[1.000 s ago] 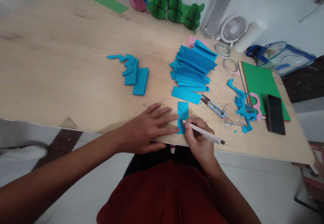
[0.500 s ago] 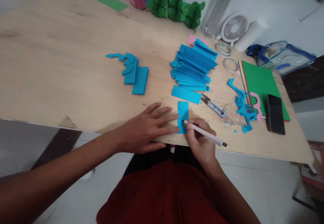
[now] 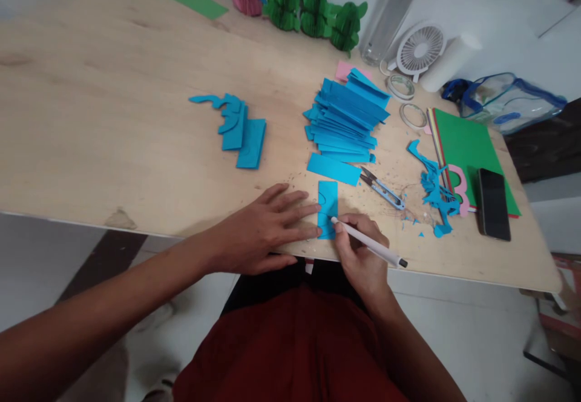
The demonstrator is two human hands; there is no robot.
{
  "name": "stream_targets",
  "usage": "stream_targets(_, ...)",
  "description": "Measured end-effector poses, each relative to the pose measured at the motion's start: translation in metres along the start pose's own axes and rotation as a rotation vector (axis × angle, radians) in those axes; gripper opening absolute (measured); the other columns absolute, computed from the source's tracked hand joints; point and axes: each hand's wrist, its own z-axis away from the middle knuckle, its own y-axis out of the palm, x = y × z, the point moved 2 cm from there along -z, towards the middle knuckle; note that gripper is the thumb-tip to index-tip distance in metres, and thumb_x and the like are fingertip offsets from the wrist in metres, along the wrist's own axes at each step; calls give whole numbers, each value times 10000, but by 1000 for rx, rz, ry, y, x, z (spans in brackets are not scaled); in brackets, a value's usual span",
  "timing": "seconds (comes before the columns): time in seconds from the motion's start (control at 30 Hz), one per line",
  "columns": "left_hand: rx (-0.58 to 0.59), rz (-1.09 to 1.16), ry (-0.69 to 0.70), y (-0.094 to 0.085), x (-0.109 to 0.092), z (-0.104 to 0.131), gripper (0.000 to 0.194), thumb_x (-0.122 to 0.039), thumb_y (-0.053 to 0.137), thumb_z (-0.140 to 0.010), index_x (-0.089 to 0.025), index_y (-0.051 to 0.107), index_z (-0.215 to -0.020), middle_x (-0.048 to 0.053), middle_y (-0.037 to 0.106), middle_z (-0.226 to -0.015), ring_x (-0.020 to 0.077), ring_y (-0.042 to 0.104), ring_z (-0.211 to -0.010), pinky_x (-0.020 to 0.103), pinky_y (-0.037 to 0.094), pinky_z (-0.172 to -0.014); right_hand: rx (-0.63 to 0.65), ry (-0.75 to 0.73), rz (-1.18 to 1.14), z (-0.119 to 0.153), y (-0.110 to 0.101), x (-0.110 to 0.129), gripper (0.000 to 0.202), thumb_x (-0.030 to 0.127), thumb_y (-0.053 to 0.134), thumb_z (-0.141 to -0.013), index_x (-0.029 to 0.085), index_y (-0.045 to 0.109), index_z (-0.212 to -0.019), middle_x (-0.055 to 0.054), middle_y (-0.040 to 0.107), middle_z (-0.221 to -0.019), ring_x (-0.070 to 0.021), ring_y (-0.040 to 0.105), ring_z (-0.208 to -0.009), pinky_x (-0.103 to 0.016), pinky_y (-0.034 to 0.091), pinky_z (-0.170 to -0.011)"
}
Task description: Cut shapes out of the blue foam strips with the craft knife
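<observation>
My left hand [image 3: 267, 229] lies flat with fingers spread, its fingertips on the left edge of a small blue paper piece [image 3: 327, 199] at the table's front edge. Curved lines are drawn on that piece. A white pen [image 3: 370, 243] is held in my right hand [image 3: 363, 257], its tip on the paper's right part. Just above lies a blue strip [image 3: 334, 169], with a stack of folded blue paper [image 3: 349, 117] behind it. Blue-handled thread snips [image 3: 384, 189] rest to the right. Two folded blue pieces [image 3: 252, 143] and cut blue shapes [image 3: 231, 111] lie to the left.
Blue scraps [image 3: 436, 193], a black phone [image 3: 494, 204], green sheets [image 3: 469, 148] and a pink cutout [image 3: 459, 190] are at the right. Tape rolls [image 3: 413, 115], a fan [image 3: 420, 49], a clear bottle [image 3: 385, 20] and green paper ornaments [image 3: 313, 11] stand along the back.
The pen has tilted very slightly in my right hand, its back end a little lower. My left hand stays put. A foot has come into view at the bottom left.
</observation>
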Motion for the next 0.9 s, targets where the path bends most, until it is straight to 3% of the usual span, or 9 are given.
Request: stream_targets(0.9,7,-24,-10,0,0,0,537,-474,607,-887,-341,510,-1397,56,422,-1539,341,345,-1407,546,154,-1193,10,-86,79,1,-4,5,88,209,551,-899,234,621,-851,-7,708,-723,-177,655,-659,-338,486,-660)
